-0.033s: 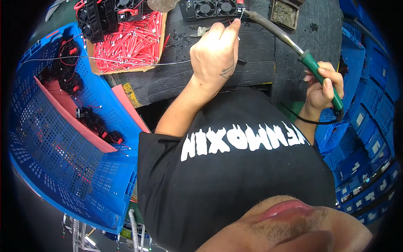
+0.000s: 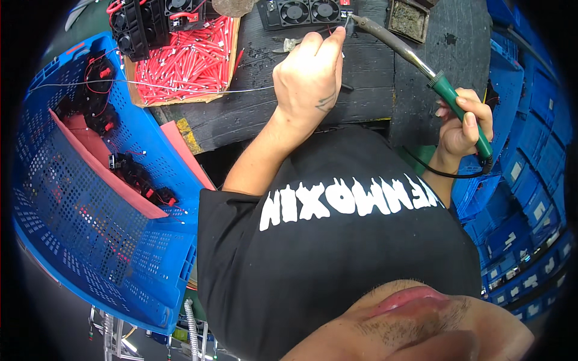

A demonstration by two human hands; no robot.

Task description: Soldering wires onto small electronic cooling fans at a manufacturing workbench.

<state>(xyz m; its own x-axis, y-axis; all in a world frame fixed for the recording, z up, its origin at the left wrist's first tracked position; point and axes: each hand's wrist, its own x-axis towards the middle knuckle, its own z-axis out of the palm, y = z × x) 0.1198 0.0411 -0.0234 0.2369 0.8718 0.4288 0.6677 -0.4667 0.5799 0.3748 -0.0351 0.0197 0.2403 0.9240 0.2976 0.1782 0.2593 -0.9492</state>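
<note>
My right hand grips the green handle of a soldering iron. The iron's tip meets the right end of a black twin-fan unit, beside a small red part. Closed in a pinch, my left hand holds a thin solder wire and brings its end to the same spot as the tip. The wire trails off to the left across the box of red wires. Partly behind my left hand lies a metal-jawed tool; the rest of it is hidden.
A cardboard box holds many short red wires, with stacked black fan units behind it. A blue perforated crate at the left carries more wired fans. A small square tin stands near the iron. Blue bins line the right.
</note>
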